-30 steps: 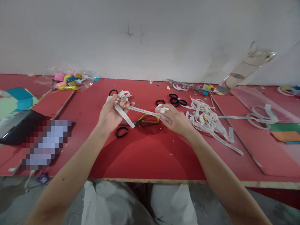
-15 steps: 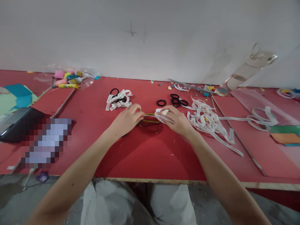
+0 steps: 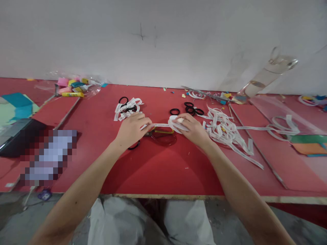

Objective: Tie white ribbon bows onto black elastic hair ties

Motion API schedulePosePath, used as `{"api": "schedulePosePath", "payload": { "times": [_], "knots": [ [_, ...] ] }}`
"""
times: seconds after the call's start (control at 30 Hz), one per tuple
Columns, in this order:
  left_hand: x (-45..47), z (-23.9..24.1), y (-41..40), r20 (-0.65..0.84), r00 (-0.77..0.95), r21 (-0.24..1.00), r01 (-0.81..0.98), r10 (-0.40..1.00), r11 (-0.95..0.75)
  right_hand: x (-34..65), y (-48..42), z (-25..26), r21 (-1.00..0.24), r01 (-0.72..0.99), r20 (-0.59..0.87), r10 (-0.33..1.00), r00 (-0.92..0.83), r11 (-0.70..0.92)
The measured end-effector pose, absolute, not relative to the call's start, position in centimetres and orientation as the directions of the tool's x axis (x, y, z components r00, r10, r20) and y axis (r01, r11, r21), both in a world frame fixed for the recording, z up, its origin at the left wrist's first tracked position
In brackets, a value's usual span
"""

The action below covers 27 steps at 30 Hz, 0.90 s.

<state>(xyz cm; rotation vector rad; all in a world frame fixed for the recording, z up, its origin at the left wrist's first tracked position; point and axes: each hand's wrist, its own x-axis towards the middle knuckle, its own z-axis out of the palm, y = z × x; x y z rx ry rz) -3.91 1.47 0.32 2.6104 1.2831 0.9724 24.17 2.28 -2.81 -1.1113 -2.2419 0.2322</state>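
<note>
Printed ribbon (image 3: 162,125) runs left to right from the left hand (image 3: 134,128), which pinches it, to the right hand (image 3: 193,129), which grips its coil (image 3: 172,119); scissors (image 3: 163,131) lie beneath.

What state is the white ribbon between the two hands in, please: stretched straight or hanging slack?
Stretched straight: the white ribbon spans from the left hand to the right hand without visible sag, its printing showing.

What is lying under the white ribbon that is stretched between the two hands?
Below the ribbon, yellow-handled scissors lie on the red table. The ribbon covers part of them, and the left hand hides the blade tips.
</note>
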Motion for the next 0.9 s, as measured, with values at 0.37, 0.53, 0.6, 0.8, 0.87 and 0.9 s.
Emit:
{"api": "schedulePosePath", "payload": {
  "times": [0.37,0.53,0.6,0.8,0.87,0.9],
  "knots": [
    [-4.2,0.8,1.4,0.695,0.253,0.354,0.694,0.673,-0.627,23.9,2.4,-2.6,-0.444,0.598,0.538,0.732,-0.418,0.668],
    [-5.2,0.6,2.0,0.635,0.104,0.380,0.820,0.765,-0.428,24.1,2.5,-2.7,-0.441,0.578,0.562,0.713,-0.419,0.687],
    [-5.2,0.4,2.1,0.527,0.158,0.425,0.802,0.835,-0.419,24.0,2.5,-2.7,-0.452,0.566,0.569,0.712,-0.412,0.689],
    [-2.7,-0.3,0.8,0.392,0.411,0.451,0.694,0.823,-0.561,23.1,1.8,-2.8,-0.457,0.535,0.541,0.700,-0.466,0.710],
    [-1.8,-0.6,0.4,0.392,0.455,0.416,0.688,0.800,-0.595,22.7,1.5,-2.8,-0.460,0.519,0.537,0.691,-0.483,0.720],
    [-1.5,-0.7,0.3,0.386,0.477,0.392,0.690,0.789,-0.609,22.5,1.3,-2.9,-0.464,0.510,0.539,0.687,-0.487,0.725]
  ]
}}
